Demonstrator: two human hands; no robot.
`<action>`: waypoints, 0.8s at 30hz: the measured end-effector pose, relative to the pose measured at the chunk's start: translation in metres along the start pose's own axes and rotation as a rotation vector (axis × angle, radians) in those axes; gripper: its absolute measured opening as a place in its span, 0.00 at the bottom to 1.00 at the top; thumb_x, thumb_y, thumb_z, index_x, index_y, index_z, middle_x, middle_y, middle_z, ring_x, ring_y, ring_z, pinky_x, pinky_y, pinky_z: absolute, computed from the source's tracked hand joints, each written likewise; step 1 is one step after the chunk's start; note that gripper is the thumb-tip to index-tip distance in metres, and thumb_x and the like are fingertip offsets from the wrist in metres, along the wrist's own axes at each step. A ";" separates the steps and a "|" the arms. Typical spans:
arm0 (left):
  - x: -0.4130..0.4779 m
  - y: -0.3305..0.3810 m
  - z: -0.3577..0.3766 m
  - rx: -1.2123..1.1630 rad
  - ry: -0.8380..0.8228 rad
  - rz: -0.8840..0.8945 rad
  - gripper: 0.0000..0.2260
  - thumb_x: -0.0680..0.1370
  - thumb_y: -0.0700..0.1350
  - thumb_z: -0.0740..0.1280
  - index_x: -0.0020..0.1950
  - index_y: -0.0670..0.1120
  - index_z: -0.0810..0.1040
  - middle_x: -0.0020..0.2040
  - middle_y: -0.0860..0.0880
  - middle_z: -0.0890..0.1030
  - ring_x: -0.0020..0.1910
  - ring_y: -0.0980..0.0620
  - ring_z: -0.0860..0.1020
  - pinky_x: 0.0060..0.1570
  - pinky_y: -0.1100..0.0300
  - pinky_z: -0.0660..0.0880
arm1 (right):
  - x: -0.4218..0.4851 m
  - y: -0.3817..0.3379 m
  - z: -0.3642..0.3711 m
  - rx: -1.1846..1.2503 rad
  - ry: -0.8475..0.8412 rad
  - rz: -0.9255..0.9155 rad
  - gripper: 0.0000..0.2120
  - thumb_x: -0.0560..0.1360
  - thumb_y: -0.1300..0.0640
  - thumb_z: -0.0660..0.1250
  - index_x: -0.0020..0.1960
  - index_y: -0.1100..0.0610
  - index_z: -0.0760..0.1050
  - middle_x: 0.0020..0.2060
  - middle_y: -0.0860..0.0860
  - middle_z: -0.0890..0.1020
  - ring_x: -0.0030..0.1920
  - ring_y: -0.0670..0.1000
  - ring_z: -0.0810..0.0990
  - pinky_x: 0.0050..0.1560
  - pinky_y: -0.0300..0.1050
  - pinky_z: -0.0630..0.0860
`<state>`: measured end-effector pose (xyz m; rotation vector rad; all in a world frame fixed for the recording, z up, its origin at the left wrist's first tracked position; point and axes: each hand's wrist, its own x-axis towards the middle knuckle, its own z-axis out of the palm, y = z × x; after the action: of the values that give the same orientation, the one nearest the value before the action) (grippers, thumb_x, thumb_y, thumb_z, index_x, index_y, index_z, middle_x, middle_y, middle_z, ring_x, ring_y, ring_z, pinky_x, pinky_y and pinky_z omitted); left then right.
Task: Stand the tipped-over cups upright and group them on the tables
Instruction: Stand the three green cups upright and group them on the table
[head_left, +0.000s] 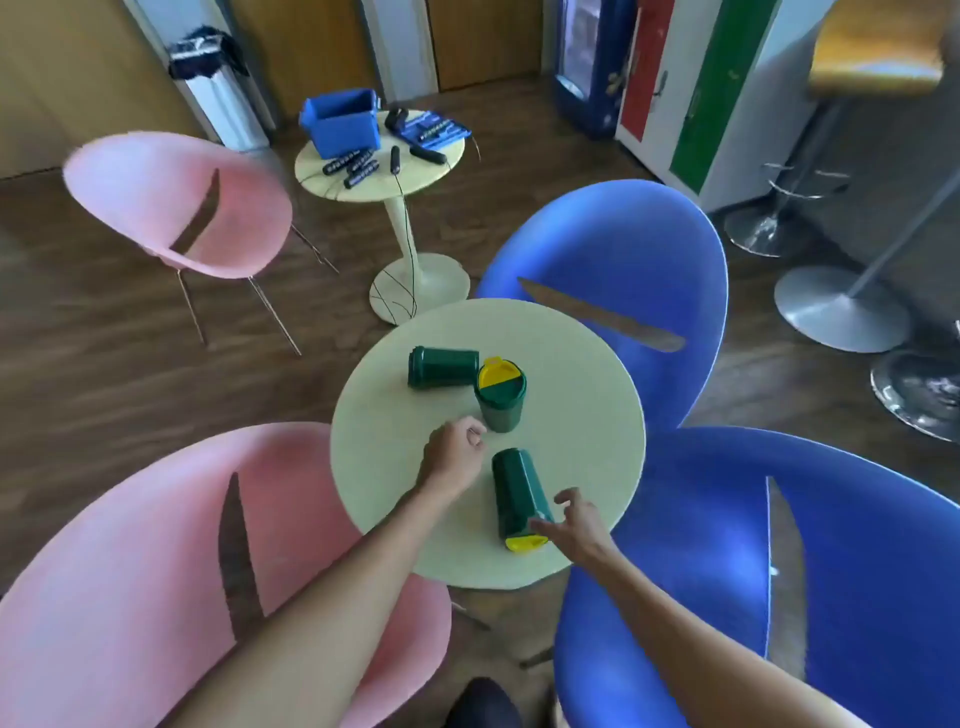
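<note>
Three dark green cups with yellow lids are on the near round cream table (582, 441). One cup (500, 397) stands upright near the table's middle. A second cup (441, 368) lies on its side just left of it, touching it. The third cup (517, 493) lies on its side near the front edge, lid toward me. My right hand (576, 525) is open beside that cup's lid end, fingertips at its side. My left hand (454, 454) hovers with curled fingers between the upright cup and the lying one, holding nothing.
Two pink chairs (130, 545) stand to the left and two blue chairs (779, 545) to the right of the table. A second round table (436, 161) farther back carries a blue box (343, 122) and tools. Bar stool bases (841, 309) stand at the right.
</note>
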<state>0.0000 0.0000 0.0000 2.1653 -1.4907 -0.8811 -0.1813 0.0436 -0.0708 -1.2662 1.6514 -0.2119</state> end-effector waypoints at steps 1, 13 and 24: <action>0.009 0.001 0.003 -0.010 0.009 0.001 0.10 0.76 0.39 0.64 0.55 0.44 0.81 0.53 0.45 0.83 0.54 0.44 0.79 0.49 0.60 0.72 | 0.005 0.004 0.004 0.005 -0.015 0.034 0.32 0.68 0.48 0.75 0.66 0.59 0.67 0.58 0.60 0.75 0.48 0.55 0.76 0.45 0.43 0.70; 0.112 0.002 -0.001 -0.111 0.073 0.194 0.24 0.73 0.43 0.70 0.68 0.42 0.72 0.63 0.40 0.74 0.64 0.42 0.72 0.64 0.53 0.67 | 0.021 0.015 0.063 0.255 0.087 0.178 0.56 0.52 0.38 0.78 0.73 0.56 0.61 0.60 0.53 0.76 0.59 0.53 0.77 0.61 0.51 0.76; 0.155 -0.012 0.010 -0.156 -0.214 0.257 0.26 0.74 0.43 0.70 0.72 0.46 0.70 0.68 0.45 0.74 0.67 0.48 0.72 0.62 0.62 0.65 | 0.001 -0.041 0.086 0.319 0.490 0.133 0.43 0.61 0.48 0.76 0.71 0.43 0.58 0.61 0.46 0.62 0.59 0.49 0.70 0.55 0.45 0.75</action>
<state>0.0398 -0.1388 -0.0585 1.7655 -1.6920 -1.1221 -0.0883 0.0596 -0.0867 -0.8997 2.0071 -0.7195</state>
